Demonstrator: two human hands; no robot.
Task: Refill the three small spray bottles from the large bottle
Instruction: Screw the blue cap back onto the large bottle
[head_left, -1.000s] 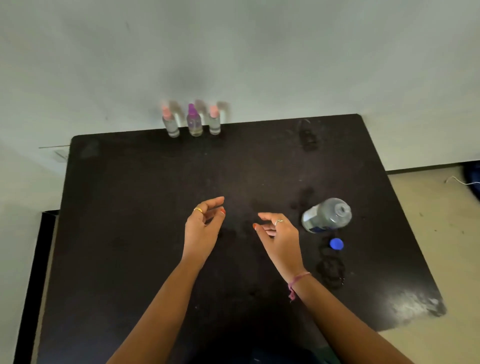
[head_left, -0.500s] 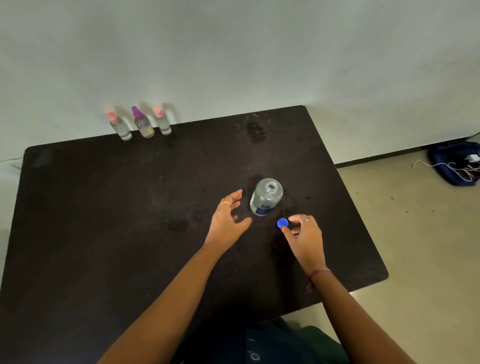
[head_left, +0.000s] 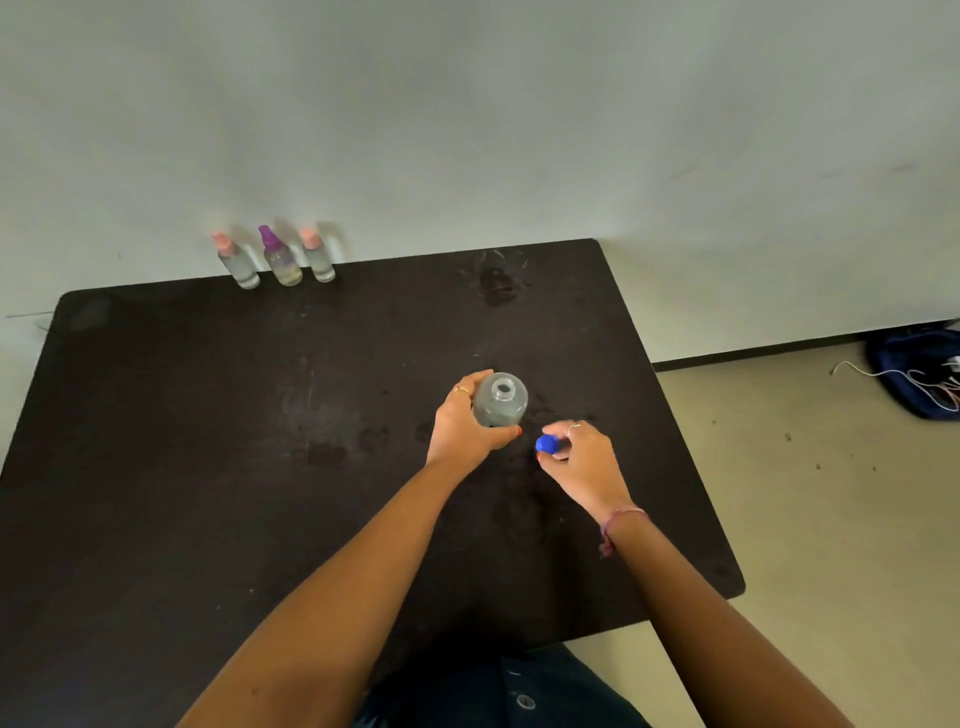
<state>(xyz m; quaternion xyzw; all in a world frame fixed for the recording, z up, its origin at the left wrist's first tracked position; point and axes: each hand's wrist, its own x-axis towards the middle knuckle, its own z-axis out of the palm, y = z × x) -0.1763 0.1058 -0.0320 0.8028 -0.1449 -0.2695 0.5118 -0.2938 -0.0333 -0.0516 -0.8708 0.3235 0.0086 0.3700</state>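
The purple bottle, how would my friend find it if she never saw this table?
Look at the black table and go to its far edge by the white wall, toward the left. Three small spray bottles stand there in a row; take the middle bottle. It alone has a purple top, while the left bottle and the right bottle have pink tops.

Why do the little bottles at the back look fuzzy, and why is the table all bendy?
Head view: the three small spray bottles sit far off and look soft, each with a grey shadow on the wall behind; the table edges bow because the lens is wide-angle; the large bottle, held by the left hand, is sharper.
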